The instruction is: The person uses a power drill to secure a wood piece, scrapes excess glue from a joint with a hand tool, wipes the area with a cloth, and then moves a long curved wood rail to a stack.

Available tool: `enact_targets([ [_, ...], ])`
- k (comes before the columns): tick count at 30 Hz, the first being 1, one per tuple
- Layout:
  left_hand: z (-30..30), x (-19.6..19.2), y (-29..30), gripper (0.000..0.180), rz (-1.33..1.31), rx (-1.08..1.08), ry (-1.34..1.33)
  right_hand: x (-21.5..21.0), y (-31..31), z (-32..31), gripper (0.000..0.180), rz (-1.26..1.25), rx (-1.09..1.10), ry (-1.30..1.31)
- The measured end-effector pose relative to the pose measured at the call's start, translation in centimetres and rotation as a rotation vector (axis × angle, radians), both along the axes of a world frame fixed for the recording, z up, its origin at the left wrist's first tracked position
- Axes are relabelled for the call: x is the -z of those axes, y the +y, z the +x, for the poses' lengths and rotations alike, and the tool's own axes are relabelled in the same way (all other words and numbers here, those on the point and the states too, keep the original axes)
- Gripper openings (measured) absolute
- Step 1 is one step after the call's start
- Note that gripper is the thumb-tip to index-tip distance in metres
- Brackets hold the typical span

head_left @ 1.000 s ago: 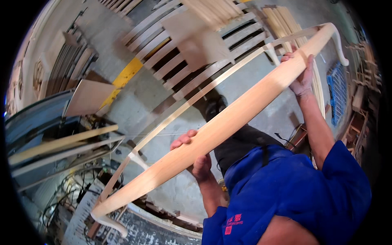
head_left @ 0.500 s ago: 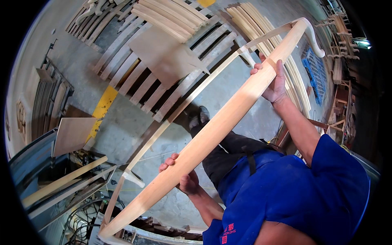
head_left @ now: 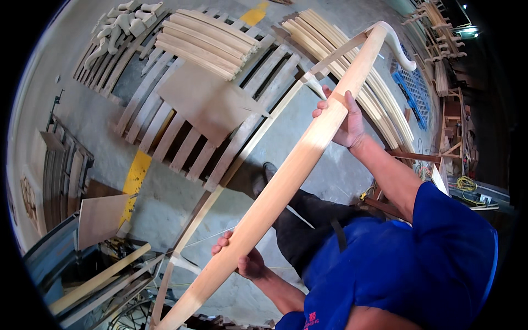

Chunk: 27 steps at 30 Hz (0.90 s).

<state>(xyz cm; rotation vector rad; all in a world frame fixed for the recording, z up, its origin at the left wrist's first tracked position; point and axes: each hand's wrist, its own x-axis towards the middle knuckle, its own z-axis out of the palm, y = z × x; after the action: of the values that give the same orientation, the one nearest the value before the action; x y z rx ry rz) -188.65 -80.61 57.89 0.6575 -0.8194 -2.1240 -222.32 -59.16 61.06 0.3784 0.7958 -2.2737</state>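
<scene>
I hold a long, pale wooden table frame (head_left: 286, 181) slantwise across the view, from lower left to upper right. Its near rail is broad and smooth. A thinner far rail (head_left: 263, 132) runs roughly parallel, and a curved leg (head_left: 399, 48) juts out at the upper right corner. My left hand (head_left: 252, 265) grips the near rail toward its lower end, fingers over the far edge and thumb on the near one. Farther up, my right hand (head_left: 351, 125) wraps the same rail from beneath, with the thumb along its side. The lower left end runs out of view.
Beyond the frame, a slatted wooden pallet (head_left: 159, 126) carries stacked wooden strips (head_left: 206, 41) and a thin brown sheet (head_left: 212, 102). More long strips (head_left: 352, 77) lie at right, near a blue plastic pallet (head_left: 412, 93). Curved legs (head_left: 124, 22) are piled far left. Machinery with boards (head_left: 99, 278) stands lower left.
The table frame and both hands have shifted a little left and down in the view. The surroundings have shifted too, as the view turned. Both hands keep their hold.
</scene>
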Motion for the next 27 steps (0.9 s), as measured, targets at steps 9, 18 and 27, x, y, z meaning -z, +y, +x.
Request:
enact_targets([
  [9, -0.9, 0.0, -0.4, 0.065, -0.057, -0.011, -0.037, 0.3, -1.3, -1.3, 0.058, -0.046, -0.044, 0.015],
  [18, 0.1, 0.0, 0.9, 0.073, -0.009, -0.068, -0.028, 0.5, -0.7, -0.8, 0.061, -0.074, -0.064, -0.016],
  [27, 1.5, 0.8, 1.4, 0.079, -0.013, 0.119, -0.028, 2.1, 0.7, -0.8, 0.061, -0.147, -0.040, -0.035],
])
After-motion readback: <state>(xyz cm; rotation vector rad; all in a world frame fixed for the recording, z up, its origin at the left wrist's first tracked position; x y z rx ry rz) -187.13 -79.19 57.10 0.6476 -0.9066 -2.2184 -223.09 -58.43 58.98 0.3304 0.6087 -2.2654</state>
